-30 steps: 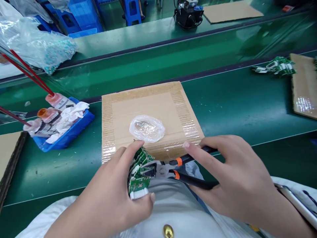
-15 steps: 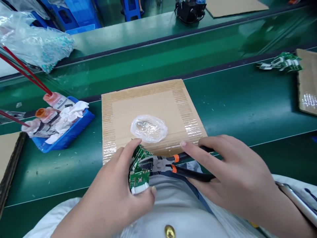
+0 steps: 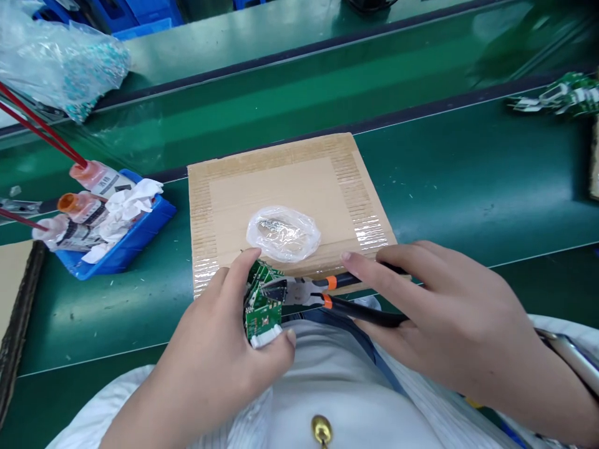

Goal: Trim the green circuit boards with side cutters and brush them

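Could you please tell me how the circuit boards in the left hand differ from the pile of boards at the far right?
The held boards are gripped in the left hand, while the far-right pile lies on the green bench. Pliers in the right hand reach over the held boards; no hand touches the far-right pile. Both show green boards with white parts.

At left on the surface [image 3: 116, 318], a blue tray [image 3: 140, 241] with bottles [image 3: 87, 209] and crumpled tissue [image 3: 122, 211]; beyond, a clear bag [image 3: 60, 65] of bluish bits [image 3: 96, 67]; nearer, cardboard [image 3: 13, 271].
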Demonstrator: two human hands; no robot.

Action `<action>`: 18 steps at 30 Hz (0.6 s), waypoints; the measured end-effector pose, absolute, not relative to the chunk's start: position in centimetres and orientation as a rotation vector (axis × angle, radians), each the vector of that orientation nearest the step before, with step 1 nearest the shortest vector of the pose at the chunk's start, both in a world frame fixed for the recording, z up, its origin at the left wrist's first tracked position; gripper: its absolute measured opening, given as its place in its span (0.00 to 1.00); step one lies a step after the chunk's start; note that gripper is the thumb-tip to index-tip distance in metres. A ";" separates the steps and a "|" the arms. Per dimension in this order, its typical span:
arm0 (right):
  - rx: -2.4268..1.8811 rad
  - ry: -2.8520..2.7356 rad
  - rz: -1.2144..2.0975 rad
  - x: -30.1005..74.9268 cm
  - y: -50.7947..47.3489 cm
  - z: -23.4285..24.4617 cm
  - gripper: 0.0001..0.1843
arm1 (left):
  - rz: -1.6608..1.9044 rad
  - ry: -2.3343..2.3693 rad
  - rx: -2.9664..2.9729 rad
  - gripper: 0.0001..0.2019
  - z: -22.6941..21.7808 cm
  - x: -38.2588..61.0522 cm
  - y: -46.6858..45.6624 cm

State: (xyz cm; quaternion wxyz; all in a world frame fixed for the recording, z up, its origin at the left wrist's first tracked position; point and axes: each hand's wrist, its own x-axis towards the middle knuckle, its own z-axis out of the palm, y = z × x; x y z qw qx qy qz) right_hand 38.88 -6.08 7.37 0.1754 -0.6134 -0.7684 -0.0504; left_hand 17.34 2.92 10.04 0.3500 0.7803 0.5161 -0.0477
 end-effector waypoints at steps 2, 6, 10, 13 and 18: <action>-1.731 -2.187 -0.132 38.9 -6.0 7.3 0.22 | -0.130 1.354 2.027 0.37 10.0 17.4 2.9; -1.736 -2.192 -0.128 39.0 -5.9 7.2 0.21 | -0.134 1.382 2.023 0.37 9.9 17.6 3.0; -1.745 -2.193 -0.155 39.0 -5.5 7.2 0.24 | -0.129 1.416 2.027 0.38 9.9 17.8 3.1; -1.730 -2.206 -0.169 39.3 -5.3 7.3 0.24 | -0.137 1.431 2.030 0.38 9.9 17.9 3.1; -1.683 -2.220 -0.129 39.9 -5.2 7.4 0.22 | -0.142 1.460 2.062 0.38 9.8 18.0 3.0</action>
